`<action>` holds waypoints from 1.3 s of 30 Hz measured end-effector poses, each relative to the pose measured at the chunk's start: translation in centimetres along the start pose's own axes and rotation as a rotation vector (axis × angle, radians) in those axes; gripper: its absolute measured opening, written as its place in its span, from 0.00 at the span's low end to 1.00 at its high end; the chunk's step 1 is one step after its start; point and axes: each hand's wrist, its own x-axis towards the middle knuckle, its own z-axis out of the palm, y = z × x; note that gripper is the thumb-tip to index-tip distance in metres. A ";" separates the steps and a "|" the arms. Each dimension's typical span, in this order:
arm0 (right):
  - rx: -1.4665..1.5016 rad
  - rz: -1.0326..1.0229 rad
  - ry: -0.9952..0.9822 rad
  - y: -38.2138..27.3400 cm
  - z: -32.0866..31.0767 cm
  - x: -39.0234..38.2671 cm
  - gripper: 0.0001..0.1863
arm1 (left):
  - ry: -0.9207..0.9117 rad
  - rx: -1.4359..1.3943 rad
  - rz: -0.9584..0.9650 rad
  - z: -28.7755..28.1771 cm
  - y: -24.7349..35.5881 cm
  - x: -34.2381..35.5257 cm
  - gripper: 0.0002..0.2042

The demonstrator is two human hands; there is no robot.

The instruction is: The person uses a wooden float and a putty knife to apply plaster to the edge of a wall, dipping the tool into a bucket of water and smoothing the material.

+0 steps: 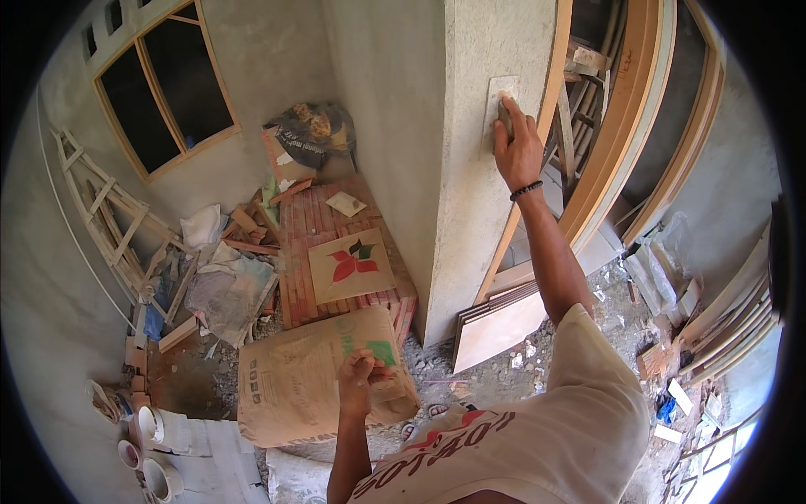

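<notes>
Against the grey plastered column [466, 227] at upper middle, my right hand [519, 147] grips a small, pale rectangular float [495, 88], pressing its flat face on the wall; the grip is mostly hidden under my fingers. Lower down, my left hand [361, 378] is closed, with fingers curled, in front of a brown paper sack [294, 382] with a green printed patch. I cannot make out what, if anything, those fingers hold. Just right of the column runs a wooden door frame [620, 160].
Red wooden boards [298, 269] bear a printed carton piece [332, 286]. Leaning wooden frames [113, 210] and scrap [222, 294] fill the left corner, above several white buckets [159, 475]. Flat tiles [495, 328] lean at the column's foot. Curved-looking strips [730, 328] stand at right.
</notes>
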 end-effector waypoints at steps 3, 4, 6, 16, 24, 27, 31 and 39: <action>0.004 0.019 0.031 -0.8 -1.2 5.1 0.22 | -0.001 0.050 -0.007 0.6 1.3 0.1 0.09; -0.001 -0.002 0.072 -1.5 -1.6 7.7 0.22 | -0.003 0.063 -0.025 0.9 1.6 0.4 0.09; -0.044 -0.075 0.125 -1.7 -1.6 10.0 0.23 | 0.002 0.090 -0.054 0.6 1.5 0.7 0.10; 0.050 -0.025 0.060 -3.6 -1.4 7.5 0.23 | -0.071 0.049 -0.128 -1.0 0.6 2.2 0.10; 0.009 0.092 0.018 -0.4 -1.3 3.5 0.24 | -0.078 0.073 -0.148 -1.5 0.3 2.0 0.11; 0.032 -0.035 -0.020 -3.5 -0.4 1.7 0.24 | -0.073 0.061 -0.221 -2.5 -1.3 2.9 0.10; -0.004 0.039 -0.070 0.8 -0.7 -3.3 0.26 | -0.192 0.113 -0.205 -1.7 -2.0 3.4 0.10; -0.009 0.008 -0.169 0.7 -0.3 -6.1 0.25 | -0.178 0.136 -0.232 -0.8 -3.1 3.9 0.11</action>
